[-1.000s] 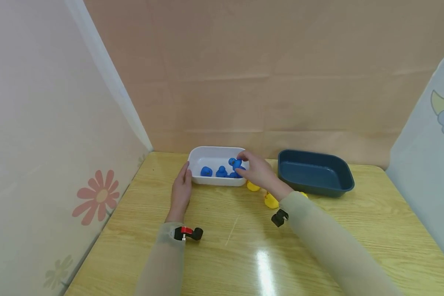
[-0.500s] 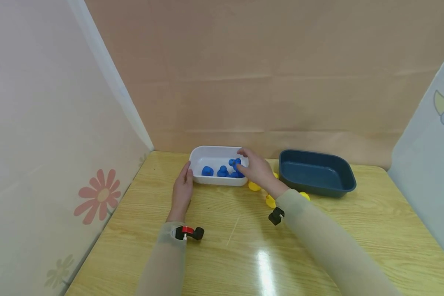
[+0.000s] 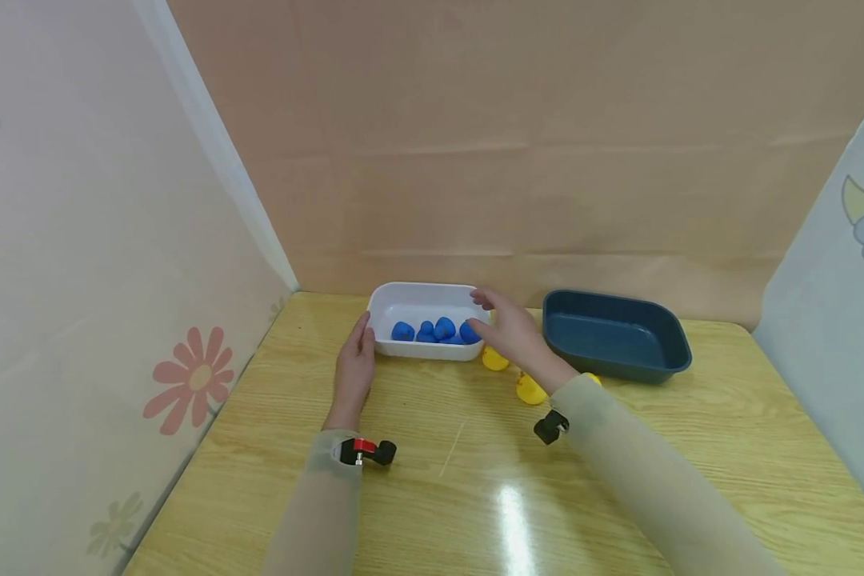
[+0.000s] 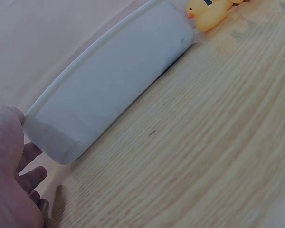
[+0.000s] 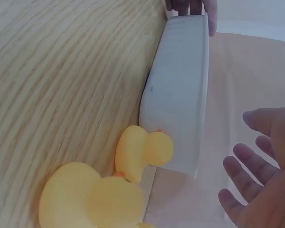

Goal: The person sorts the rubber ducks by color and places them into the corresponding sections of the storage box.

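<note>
Seemingly part-done: blue ducks [image 3: 444, 329] in white tray [image 3: 425, 350], yellow ducks [image 3: 530, 390] outstanding toward surface [image 3: 749, 448] far edge. Right hand [image 3: 514, 332] spread, empty; left hand [image 3: 353, 370] uncurled against tray.

Smooth plastic-looking white tray [image 4: 109, 80], glossy wood-grain table [image 3: 418, 496].

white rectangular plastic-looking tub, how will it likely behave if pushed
The white tub is probably stiff: its walls look smooth and even. Being low and broad, it seems unlikely to tip. The small rounded blue toys grouped inside may well shift about.
</note>
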Action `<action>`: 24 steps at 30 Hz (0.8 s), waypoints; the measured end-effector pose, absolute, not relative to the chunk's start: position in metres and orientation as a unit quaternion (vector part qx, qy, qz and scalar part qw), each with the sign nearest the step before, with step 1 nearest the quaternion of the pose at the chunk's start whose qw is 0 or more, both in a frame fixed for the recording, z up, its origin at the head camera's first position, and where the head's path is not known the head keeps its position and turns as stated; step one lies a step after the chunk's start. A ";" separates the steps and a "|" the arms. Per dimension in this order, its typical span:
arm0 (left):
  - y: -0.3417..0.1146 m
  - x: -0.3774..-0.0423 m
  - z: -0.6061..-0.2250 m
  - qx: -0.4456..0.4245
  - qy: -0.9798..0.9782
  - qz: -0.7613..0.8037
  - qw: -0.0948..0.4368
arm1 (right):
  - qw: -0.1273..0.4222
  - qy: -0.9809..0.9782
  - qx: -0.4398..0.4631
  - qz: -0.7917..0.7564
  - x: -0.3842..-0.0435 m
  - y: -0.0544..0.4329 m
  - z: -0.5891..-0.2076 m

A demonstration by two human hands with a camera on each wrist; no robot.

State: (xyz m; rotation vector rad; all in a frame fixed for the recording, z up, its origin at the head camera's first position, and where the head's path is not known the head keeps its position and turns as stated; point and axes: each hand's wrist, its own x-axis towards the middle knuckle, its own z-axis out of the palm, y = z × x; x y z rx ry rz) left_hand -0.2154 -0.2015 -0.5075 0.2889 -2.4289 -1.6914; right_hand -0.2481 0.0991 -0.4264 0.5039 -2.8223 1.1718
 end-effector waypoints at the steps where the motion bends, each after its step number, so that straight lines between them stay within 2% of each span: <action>1: -0.201 -0.215 -0.508 0.097 -0.814 -0.567 0.083 | 0.021 -0.911 0.160 0.380 -0.247 0.102 -0.426; 7: -0.201 -0.215 -0.507 0.100 -0.815 -0.565 0.079 | 0.016 -0.909 0.136 0.394 -0.233 0.117 -0.422; 17: -0.200 -0.218 -0.509 0.103 -0.823 -0.551 0.091 | 0.050 -0.912 0.119 0.390 -0.213 0.145 -0.418; 24: -0.202 -0.221 -0.513 0.090 -0.840 -0.520 0.128 | 0.052 -0.912 0.118 0.389 -0.201 0.159 -0.422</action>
